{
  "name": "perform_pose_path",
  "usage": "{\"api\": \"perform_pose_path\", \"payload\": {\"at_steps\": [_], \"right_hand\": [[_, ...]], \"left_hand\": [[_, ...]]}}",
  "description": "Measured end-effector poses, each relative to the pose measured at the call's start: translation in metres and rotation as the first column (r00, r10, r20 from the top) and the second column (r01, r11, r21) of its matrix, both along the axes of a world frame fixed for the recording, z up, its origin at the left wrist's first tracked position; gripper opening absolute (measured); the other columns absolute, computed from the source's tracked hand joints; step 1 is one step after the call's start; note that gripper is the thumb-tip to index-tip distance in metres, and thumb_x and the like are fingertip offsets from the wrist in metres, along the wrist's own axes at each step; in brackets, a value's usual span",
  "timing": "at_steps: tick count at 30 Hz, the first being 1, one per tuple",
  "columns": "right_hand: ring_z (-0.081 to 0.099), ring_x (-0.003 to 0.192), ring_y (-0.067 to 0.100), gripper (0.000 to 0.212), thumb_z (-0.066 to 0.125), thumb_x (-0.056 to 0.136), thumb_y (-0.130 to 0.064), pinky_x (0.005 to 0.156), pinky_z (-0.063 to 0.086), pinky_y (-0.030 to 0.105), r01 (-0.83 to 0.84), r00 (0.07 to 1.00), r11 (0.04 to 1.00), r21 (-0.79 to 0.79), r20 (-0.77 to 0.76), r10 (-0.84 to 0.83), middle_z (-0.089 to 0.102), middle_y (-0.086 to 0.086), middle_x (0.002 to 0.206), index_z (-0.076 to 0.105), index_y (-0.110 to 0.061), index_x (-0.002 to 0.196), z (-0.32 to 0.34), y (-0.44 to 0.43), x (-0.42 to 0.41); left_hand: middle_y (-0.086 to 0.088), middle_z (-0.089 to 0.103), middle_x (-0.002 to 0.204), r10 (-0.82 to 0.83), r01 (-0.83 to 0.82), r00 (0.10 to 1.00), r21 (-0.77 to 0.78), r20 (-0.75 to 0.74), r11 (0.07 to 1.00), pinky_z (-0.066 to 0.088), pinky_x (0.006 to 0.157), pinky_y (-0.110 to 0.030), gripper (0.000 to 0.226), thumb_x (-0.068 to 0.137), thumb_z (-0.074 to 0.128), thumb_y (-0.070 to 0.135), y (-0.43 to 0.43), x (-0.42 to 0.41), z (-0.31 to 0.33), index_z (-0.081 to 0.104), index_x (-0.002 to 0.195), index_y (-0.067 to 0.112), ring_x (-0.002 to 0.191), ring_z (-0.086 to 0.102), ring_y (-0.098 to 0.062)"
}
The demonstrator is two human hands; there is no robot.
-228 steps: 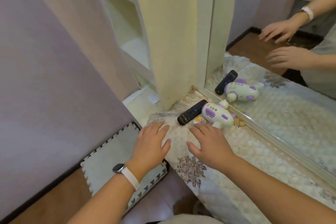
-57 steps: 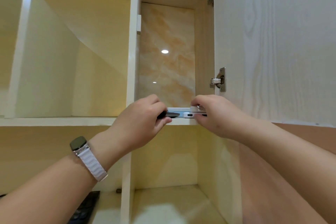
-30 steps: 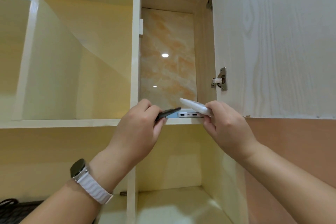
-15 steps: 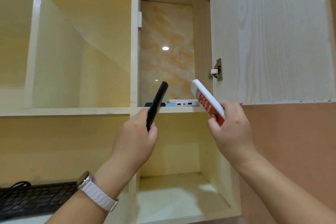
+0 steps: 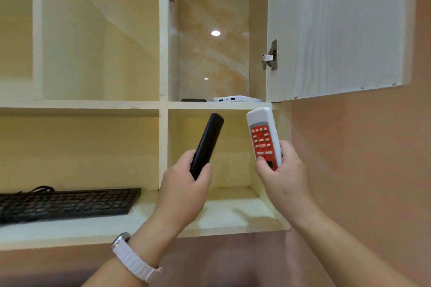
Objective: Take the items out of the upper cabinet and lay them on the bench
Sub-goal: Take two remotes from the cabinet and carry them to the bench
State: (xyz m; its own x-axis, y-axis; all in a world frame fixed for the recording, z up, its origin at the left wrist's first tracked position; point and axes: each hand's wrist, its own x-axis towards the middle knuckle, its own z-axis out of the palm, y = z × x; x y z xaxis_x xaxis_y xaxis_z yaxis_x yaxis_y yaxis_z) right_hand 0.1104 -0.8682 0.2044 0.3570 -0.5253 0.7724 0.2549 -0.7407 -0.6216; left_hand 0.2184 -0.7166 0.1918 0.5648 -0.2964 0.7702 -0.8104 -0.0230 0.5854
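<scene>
My left hand grips a slim black remote by its lower end, tilted up and to the right. My right hand holds a white remote with a red button panel, upright. Both are in front of the lower cubby, below the upper cabinet shelf. On that shelf lie a white power bank with ports facing me and a flat black item to its left. The bench is out of view.
The upper cabinet door stands open to the right, hinge showing. A black keyboard with a cable lies on the lower shelf at left. A pinkish wall fills the right side.
Both hands lifted the two remotes off the upper shelf and lowered them in front of the lower cubby. The view has tilted downward. Earlier, both hands were at the bench.
</scene>
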Motion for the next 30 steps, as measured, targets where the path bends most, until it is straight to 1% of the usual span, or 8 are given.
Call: {"api": "perform_pose_path", "payload": {"at_steps": [3,7,10,14,18,21,24,30], "right_hand": [[0.048,0.054,0.005,0.013,0.062,0.087,-0.015,0.047,0.040,0.016,-0.044,0.999,0.997,0.056,-0.025,0.046,0.059,0.004,0.074,0.054,-0.024,0.084,-0.024,0.003,-0.007],[0.062,0.072,0.027,0.012,0.062,0.085,-0.016,0.063,0.053,0.042,-0.019,0.995,0.985,0.170,-0.088,0.034,0.063,0.007,0.080,0.055,-0.026,0.085,-0.058,0.013,-0.016],[0.057,0.064,0.019,0.011,0.062,0.083,-0.015,0.058,0.049,0.035,0.043,0.991,0.977,0.208,-0.136,-0.015,0.063,0.005,0.078,0.055,-0.023,0.084,-0.082,0.023,-0.023],[0.054,0.060,0.014,0.009,0.064,0.082,-0.011,0.057,0.048,0.035,0.136,0.982,0.952,0.276,-0.166,-0.092,0.063,0.009,0.076,0.058,-0.017,0.086,-0.110,0.040,-0.026],[0.064,0.069,0.027,0.012,0.063,0.084,-0.006,0.060,0.054,0.033,0.203,0.971,0.911,0.359,-0.195,-0.139,0.066,0.013,0.083,0.060,-0.014,0.091,-0.135,0.066,-0.021],[0.067,0.077,0.032,0.014,0.064,0.084,-0.005,0.069,0.057,0.047,0.292,0.951,0.875,0.386,-0.214,-0.223,0.067,0.012,0.083,0.061,-0.017,0.091,-0.157,0.086,-0.020],[0.068,0.078,0.029,0.015,0.065,0.084,-0.008,0.073,0.057,0.052,0.402,0.910,0.822,0.403,-0.274,-0.310,0.068,0.008,0.084,0.060,-0.021,0.090,-0.181,0.105,-0.028],[0.070,0.080,0.016,0.023,0.067,0.088,-0.018,0.071,0.062,0.041,0.596,0.801,0.679,0.429,-0.385,-0.459,0.066,-0.009,0.088,0.053,-0.036,0.092,-0.219,0.151,-0.070]], "left_hand": [[-0.011,0.062,0.075,-0.043,0.042,0.996,-0.019,-0.074,0.999,0.052,0.053,-0.037,0.009,0.093,0.059,0.021,-0.003,-0.011,-0.021,0.057,0.092,0.030,0.061,0.063,-0.026],[-0.010,0.062,0.076,-0.115,0.118,0.977,0.004,-0.180,0.993,0.047,0.049,-0.023,0.011,0.093,0.060,0.019,-0.001,-0.016,-0.050,0.057,0.096,0.029,0.061,0.063,-0.023],[-0.010,0.063,0.076,-0.168,0.175,0.958,0.011,-0.235,0.984,0.047,0.050,-0.026,0.012,0.092,0.061,0.019,0.001,-0.011,-0.075,0.056,0.092,0.030,0.059,0.064,-0.024],[0.000,0.063,0.072,-0.276,0.297,0.908,0.021,-0.314,0.955,0.049,0.050,-0.033,0.014,0.091,0.062,0.020,0.009,0.000,-0.102,0.057,0.094,0.032,0.055,0.064,-0.018],[-0.006,0.066,0.082,-0.394,0.431,0.840,0.018,-0.372,0.902,0.044,0.053,-0.029,0.012,0.092,0.060,0.020,0.020,0.011,-0.125,0.056,0.097,0.030,0.056,0.064,-0.016],[-0.007,0.066,0.082,-0.494,0.534,0.766,-0.020,-0.411,0.845,0.047,0.054,-0.033,0.014,0.091,0.061,0.019,0.026,0.015,-0.144,0.058,0.094,0.033,0.055,0.063,-0.018],[-0.010,0.066,0.082,-0.559,0.616,0.698,-0.024,-0.447,0.788,0.048,0.054,-0.033,0.013,0.091,0.061,0.017,0.028,0.018,-0.167,0.057,0.092,0.029,0.054,0.063,-0.019],[-0.006,0.066,0.080,-0.668,0.785,0.523,-0.005,-0.529,0.619,0.048,0.055,-0.031,0.010,0.091,0.060,0.016,0.027,-0.007,-0.212,0.057,0.094,0.025,0.055,0.060,-0.013]]}}
